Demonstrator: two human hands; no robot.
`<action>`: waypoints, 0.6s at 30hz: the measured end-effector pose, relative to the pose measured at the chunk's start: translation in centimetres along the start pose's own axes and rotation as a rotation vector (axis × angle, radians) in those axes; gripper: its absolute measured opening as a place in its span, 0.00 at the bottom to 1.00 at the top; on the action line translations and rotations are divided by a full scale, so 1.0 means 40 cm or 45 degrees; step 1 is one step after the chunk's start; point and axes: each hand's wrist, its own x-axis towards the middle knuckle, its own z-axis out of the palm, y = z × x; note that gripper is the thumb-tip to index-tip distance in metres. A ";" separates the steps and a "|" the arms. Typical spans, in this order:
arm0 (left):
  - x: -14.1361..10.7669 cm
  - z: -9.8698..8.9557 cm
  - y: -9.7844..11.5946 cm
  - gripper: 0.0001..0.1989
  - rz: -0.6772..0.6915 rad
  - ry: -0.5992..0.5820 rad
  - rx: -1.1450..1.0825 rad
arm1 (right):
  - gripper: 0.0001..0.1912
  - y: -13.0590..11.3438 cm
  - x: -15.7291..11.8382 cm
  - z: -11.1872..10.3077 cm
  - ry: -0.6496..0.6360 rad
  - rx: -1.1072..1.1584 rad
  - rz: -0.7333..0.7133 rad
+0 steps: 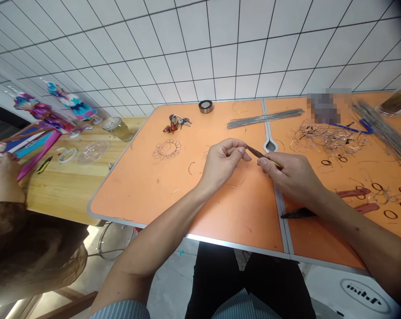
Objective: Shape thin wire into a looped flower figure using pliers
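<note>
My right hand is closed on a slim dark tool with a yellow part, its tip pointing left. That tip meets the pinched fingertips of my left hand; what those fingers grip is too small to make out. A thin curved wire shows just below the fingers, above the orange table. Left of my left hand lies a flower-like ring of looped wire. Red-handled pliers lie partly under my right forearm.
Behind my hands are a tape roll, keys and straight wires. Tangled wire and dark rings lie right. At left, another person's hand is near a wooden table with a jar.
</note>
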 end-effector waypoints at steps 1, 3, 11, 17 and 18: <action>0.000 0.000 -0.002 0.04 0.013 0.009 0.037 | 0.22 -0.001 0.000 0.000 -0.003 -0.005 0.008; -0.001 -0.001 -0.008 0.04 0.043 0.034 0.098 | 0.23 -0.003 0.000 0.000 -0.004 -0.020 0.022; -0.005 0.001 -0.020 0.06 0.134 0.067 0.236 | 0.22 0.003 -0.001 0.006 0.020 -0.107 0.002; -0.007 0.003 -0.016 0.06 0.134 0.080 0.250 | 0.22 0.012 -0.005 0.010 0.033 -0.157 -0.005; -0.007 0.003 -0.017 0.06 0.137 0.081 0.255 | 0.22 0.013 -0.005 0.010 0.037 -0.162 -0.008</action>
